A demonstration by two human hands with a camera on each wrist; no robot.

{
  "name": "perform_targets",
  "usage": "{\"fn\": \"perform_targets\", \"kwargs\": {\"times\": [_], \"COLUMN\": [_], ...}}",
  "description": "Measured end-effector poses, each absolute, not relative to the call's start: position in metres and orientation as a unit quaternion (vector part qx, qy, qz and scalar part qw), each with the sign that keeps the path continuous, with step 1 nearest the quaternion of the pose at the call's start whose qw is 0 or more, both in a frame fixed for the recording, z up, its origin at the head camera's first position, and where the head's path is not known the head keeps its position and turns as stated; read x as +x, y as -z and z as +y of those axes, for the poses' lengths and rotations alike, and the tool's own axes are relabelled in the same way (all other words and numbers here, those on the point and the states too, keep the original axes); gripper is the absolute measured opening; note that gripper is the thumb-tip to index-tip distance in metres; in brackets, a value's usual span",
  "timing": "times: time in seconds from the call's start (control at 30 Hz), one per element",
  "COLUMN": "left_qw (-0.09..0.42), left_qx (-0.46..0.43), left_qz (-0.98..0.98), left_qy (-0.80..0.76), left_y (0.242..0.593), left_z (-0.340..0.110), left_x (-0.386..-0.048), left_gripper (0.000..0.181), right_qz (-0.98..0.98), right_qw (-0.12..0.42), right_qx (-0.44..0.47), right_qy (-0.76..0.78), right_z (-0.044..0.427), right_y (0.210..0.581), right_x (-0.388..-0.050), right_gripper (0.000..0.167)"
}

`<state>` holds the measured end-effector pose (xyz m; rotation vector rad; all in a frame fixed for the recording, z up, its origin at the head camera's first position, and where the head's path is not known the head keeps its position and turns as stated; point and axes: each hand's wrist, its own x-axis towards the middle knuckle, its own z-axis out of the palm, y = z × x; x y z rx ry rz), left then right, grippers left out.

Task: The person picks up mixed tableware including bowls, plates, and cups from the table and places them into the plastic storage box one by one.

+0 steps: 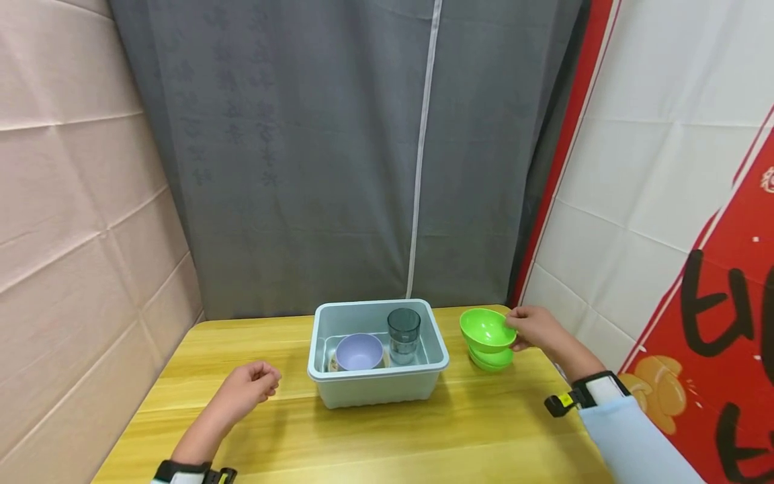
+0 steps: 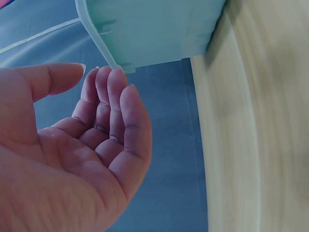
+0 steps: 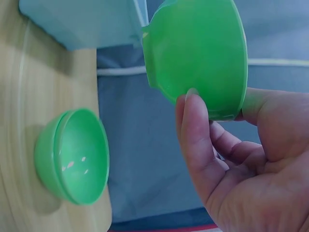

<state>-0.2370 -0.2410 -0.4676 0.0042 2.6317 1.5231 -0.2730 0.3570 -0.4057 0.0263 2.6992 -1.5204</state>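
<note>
My right hand (image 1: 535,325) pinches the rim of a green bowl (image 1: 484,328) between thumb and fingers. In the right wrist view that bowl (image 3: 198,58) is raised, apart from two nested green bowls (image 3: 83,157) on the table. My left hand (image 1: 243,390) holds nothing; in the left wrist view its fingers are loosely bent, thumb apart. Nearest to it is a pale blue plastic bin (image 1: 377,391), a little to its right. Inside the bin sit a purple bowl (image 1: 359,351) and a dark clear tumbler (image 1: 404,325), with a beige edge partly hidden under the bowl.
A yellow wood-grain table (image 1: 375,447) carries the bin and bowls. Behind its back edge hangs a grey curtain (image 1: 302,168) with a white strip. Pale cloth (image 1: 78,222) bounds the left side, and a white and red printed sheet (image 1: 653,175) the right.
</note>
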Motion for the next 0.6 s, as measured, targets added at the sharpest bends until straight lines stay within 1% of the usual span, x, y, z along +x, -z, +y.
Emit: {"fn": "perform_targets", "kwargs": {"times": [0.23, 0.47, 0.6], "left_qw": [0.035, 0.029, 0.029], "left_qx": [0.021, 0.045, 0.060], "left_qz": [0.868, 0.865, 0.863], "left_qy": [-0.495, -0.498, -0.500], "left_y": [0.457, 0.444, 0.439], "left_z": [-0.235, -0.218, -0.205], "left_x": [-0.236, -0.234, -0.233], "left_gripper": [0.016, 0.011, 0.011], "right_qz": [0.874, 0.863, 0.851], "right_qw": [0.023, 0.047, 0.056], "right_qx": [-0.022, -0.053, -0.075], "right_qy": [0.484, 0.500, 0.516], "right_z": [0.332, 0.298, 0.277], "right_y": [0.392, 0.389, 0.391], "right_x": [-0.263, -0.258, -0.258], "right_gripper": [0.026, 0.024, 0.022]}}
